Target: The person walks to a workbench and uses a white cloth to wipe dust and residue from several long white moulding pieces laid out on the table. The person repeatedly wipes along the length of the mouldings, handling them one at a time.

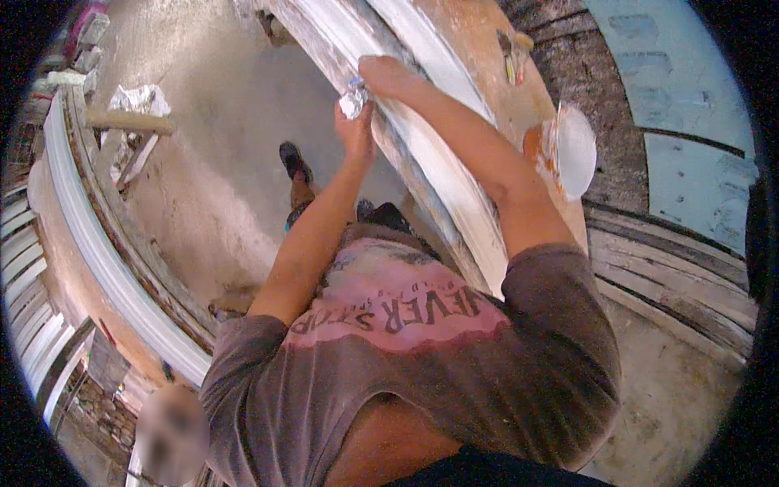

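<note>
Currently the work sits at the white moulded strip (pixel 422 138), a long plaster-coloured profile lying on a wooden bench (pixel 487 57) that runs from the top of the view down toward the person's chest. A crumpled grey-white wad (pixel 353 101), paper or abrasive sheet by its look, is at the near edge of the strip, near its upper end.

Left hand (pixel 355 130): fingers closed around the lower part of the wad, pinching it against the strip's edge. Right hand (pixel 383 73): laid on the strip just above the wad, fingers pressed together and curled over the moulding; whether the fingertips also grip the wad cannot be told.

Progress, judged from surfaces only: the strip between the hands and the body reads smooth and evenly white, with greyish smears along its near edge; the short stretch beyond the hands leaves the frame, so its state is unknown. Work looks underway, with no sign of how much remains.

Surroundings: a white bowl-like vessel (pixel 574 150) stands on the bench's right side, well apart from the hands; small tools (pixel 513 57) lie farther up the board. A second white moulded strip (pixel 97 243) rests on a bench at left. Dusty concrete floor (pixel 211 122) lies between.
</note>
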The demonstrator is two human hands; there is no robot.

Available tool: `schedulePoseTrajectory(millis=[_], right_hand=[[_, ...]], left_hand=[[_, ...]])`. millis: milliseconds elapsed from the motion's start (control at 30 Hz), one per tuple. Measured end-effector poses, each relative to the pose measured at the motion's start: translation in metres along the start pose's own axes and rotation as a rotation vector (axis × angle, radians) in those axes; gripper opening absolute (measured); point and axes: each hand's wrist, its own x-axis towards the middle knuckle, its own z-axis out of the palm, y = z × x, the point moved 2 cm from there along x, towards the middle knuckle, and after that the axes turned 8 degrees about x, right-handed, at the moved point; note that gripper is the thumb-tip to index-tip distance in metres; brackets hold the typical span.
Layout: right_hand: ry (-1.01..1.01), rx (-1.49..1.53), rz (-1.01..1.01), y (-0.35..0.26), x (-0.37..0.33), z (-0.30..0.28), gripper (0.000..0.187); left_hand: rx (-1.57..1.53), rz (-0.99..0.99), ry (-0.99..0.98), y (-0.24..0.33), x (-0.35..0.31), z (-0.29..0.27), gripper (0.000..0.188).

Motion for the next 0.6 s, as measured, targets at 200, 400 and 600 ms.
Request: schedulePoseTrajectory(millis=[200, 400, 600], right_hand=[[-0.017, -0.028, -0.076, -0.015, -0.118, 0.02, 0.017], [-0.135, 0.021, 0.022, -0.018, -0.232, 0.054, 0.015], [-0.142, 0.069, 0.064, -0.018, -0.365, 0.094, 0.017]], left_hand=[[0.173, 0.021, 0.079, -0.042, -0.11, 0.004, 0.043], [0.289, -0.064, 0.059, -0.08, -0.227, 0.007, 0.038], [0.363, -0.011, -0.08, -0.13, -0.352, 0.005, 0.037]])
